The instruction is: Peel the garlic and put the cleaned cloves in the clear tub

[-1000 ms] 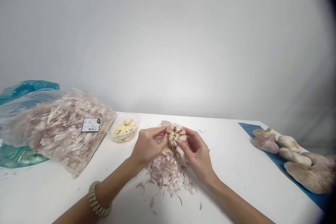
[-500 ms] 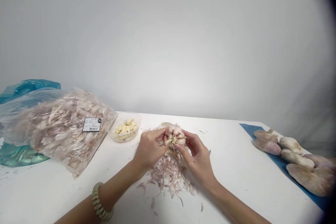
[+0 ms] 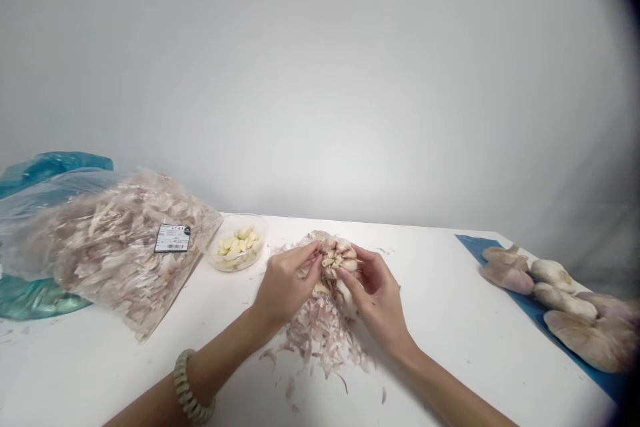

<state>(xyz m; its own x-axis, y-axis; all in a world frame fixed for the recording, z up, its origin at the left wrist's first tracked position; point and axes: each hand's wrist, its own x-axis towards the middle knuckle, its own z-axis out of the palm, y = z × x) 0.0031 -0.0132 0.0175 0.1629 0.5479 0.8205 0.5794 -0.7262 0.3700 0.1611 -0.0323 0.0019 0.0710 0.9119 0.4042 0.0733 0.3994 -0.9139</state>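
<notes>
A garlic bulb [image 3: 339, 257], its cloves spread around the core, is held just above a heap of garlic skins [image 3: 323, 333] on the table. My right hand [image 3: 380, 300] grips the bulb from the right, thumb on its near side and fingers behind. At the bulb's left side, my left hand [image 3: 287, 280] pinches with thumb and forefinger; its fingertips touch the bulb. Beyond my left hand, a clear plastic bowl [image 3: 263, 240] holds peeled garlic cloves [image 3: 239, 242].
A clear bag of garlic skins [image 3: 125, 247] with a label lies at the left, over a teal plastic bag [image 3: 45, 303]. Several whole garlic bulbs [image 3: 565, 300] rest on a blue sheet [image 3: 520, 300] at the right. A plain wall [image 3: 320, 80] rises behind the white table [image 3: 450, 293].
The bulb has been turned so its cloves and core face me more openly. The pale stem piece that stuck out at its front no longer shows. My left fingertips have shifted slightly up.
</notes>
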